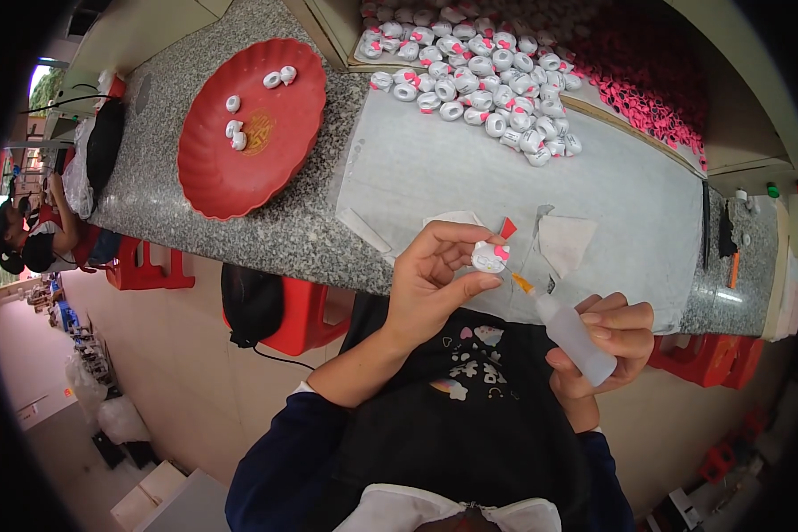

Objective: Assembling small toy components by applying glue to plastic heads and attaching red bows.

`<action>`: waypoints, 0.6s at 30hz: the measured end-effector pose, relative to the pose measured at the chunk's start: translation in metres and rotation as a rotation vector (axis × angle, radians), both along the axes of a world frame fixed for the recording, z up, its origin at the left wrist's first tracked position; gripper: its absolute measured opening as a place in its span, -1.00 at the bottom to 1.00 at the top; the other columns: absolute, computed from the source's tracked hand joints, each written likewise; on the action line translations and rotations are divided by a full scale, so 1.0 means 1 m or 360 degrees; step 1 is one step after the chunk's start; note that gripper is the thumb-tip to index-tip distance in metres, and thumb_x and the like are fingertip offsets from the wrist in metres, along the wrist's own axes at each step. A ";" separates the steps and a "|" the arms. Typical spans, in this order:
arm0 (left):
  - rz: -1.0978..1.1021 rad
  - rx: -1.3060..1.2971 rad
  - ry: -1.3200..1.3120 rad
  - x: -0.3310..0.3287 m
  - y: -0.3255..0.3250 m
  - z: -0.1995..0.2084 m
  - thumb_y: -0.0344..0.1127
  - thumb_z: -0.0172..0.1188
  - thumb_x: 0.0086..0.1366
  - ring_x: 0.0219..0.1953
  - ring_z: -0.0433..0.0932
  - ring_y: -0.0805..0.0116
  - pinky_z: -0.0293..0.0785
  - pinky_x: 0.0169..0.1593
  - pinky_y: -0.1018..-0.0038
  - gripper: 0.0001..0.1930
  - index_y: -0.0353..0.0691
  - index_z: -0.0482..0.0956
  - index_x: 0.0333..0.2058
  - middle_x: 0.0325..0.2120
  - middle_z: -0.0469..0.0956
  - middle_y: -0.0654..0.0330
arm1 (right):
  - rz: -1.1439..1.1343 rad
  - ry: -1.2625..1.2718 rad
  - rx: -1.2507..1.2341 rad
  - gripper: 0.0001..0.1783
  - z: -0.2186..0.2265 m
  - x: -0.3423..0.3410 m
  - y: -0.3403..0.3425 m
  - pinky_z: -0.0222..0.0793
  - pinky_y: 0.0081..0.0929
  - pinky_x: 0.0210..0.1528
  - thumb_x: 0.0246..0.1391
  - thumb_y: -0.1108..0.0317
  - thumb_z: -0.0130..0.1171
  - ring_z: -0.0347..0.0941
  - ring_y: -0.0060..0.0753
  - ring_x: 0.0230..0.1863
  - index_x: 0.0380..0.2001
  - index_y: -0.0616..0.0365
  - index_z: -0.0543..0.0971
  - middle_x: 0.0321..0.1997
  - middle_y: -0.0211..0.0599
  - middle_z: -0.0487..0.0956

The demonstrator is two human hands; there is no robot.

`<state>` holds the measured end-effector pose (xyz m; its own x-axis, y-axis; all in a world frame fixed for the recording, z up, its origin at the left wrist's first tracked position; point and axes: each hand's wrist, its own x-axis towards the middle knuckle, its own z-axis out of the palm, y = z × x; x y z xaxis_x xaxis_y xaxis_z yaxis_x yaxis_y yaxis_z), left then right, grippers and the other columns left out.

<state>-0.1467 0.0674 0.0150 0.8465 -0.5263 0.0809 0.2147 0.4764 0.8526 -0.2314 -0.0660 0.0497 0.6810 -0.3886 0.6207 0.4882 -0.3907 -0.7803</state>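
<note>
Between the thumb and fingers of my left hand (434, 279) is a small white cat-head figure (488, 258) with a pink bow. My right hand (607, 341) is wrapped round a translucent squeeze bottle (576, 341), tilted so that its yellow-orange nozzle (523, 284) points up and left at the figure. The nozzle tip is close beside the figure; whether they touch I cannot tell. Beneath both hands lies a pale work sheet (434, 177). A loose red cap (507, 228) shows just behind the figure.
A red scalloped plate (213, 133) at the left bears several white pieces. Many white figures (505, 97) are heaped at the back, with pink pieces (656, 111) to their right. Scraps of paper (566, 244) lie on the sheet. Another person (40, 235) sits far left, near red stools (146, 266).
</note>
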 end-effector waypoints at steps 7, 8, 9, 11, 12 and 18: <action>-0.0010 0.0001 0.0035 -0.001 -0.002 0.001 -0.64 0.11 -0.07 -0.24 0.38 0.45 0.33 -0.17 0.59 -0.62 -0.36 0.28 -0.22 -0.32 0.38 0.14 | 0.0053 0.0001 0.0018 -0.54 0.000 0.000 0.001 0.21 -0.71 -0.60 -0.43 0.26 0.35 0.20 -0.62 -0.61 -0.50 0.08 0.27 -0.49 -0.40 0.28; -0.0004 -0.0011 0.0033 -0.001 -0.002 0.001 -0.64 0.10 -0.07 -0.25 0.38 0.45 0.33 -0.17 0.60 -0.63 -0.36 0.28 -0.22 -0.32 0.38 0.14 | 0.0069 0.0001 0.0017 -0.54 0.000 -0.001 0.001 0.21 -0.71 -0.60 -0.43 0.27 0.35 0.20 -0.62 -0.61 -0.50 0.09 0.27 -0.49 -0.40 0.27; -0.0003 -0.0011 0.0034 -0.001 -0.001 0.001 -0.64 0.10 -0.07 -0.25 0.38 0.45 0.33 -0.17 0.60 -0.63 -0.36 0.28 -0.22 -0.32 0.38 0.14 | 0.0084 0.0000 0.0016 -0.54 0.000 -0.001 0.000 0.21 -0.71 -0.60 -0.43 0.27 0.35 0.19 -0.62 -0.61 -0.50 0.09 0.27 -0.49 -0.40 0.27; -0.0017 0.0047 0.0064 0.000 0.000 0.003 -0.66 0.08 -0.08 -0.19 0.37 0.37 0.34 -0.15 0.53 -0.66 -0.38 0.26 -0.26 -0.29 0.37 0.05 | 0.0070 -0.0013 0.0047 -0.54 0.001 -0.001 0.001 0.21 -0.71 -0.60 -0.42 0.27 0.35 0.19 -0.62 -0.61 -0.50 0.09 0.27 -0.49 -0.39 0.27; -0.0016 0.0047 0.0065 0.000 0.000 0.004 -0.66 0.08 -0.08 -0.19 0.37 0.37 0.34 -0.15 0.53 -0.66 -0.38 0.26 -0.26 -0.29 0.37 0.05 | 0.0056 -0.0028 0.0078 -0.54 0.001 0.000 0.001 0.21 -0.71 -0.60 -0.42 0.27 0.35 0.19 -0.62 -0.61 -0.50 0.10 0.27 -0.49 -0.39 0.26; 0.0015 0.0028 -0.0080 -0.002 0.001 0.001 -0.64 0.10 -0.06 -0.23 0.37 0.46 0.30 -0.15 0.57 -0.63 -0.35 0.30 -0.21 -0.29 0.36 0.16 | 0.0064 -0.0038 0.0025 -0.54 -0.001 0.002 0.002 0.22 -0.70 -0.61 -0.43 0.29 0.35 0.19 -0.61 -0.61 -0.49 0.10 0.27 -0.49 -0.38 0.26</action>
<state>-0.1492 0.0680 0.0159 0.8464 -0.5202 0.1140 0.1672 0.4629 0.8705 -0.2294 -0.0635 0.0482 0.6814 -0.3709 0.6310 0.5220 -0.3580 -0.7742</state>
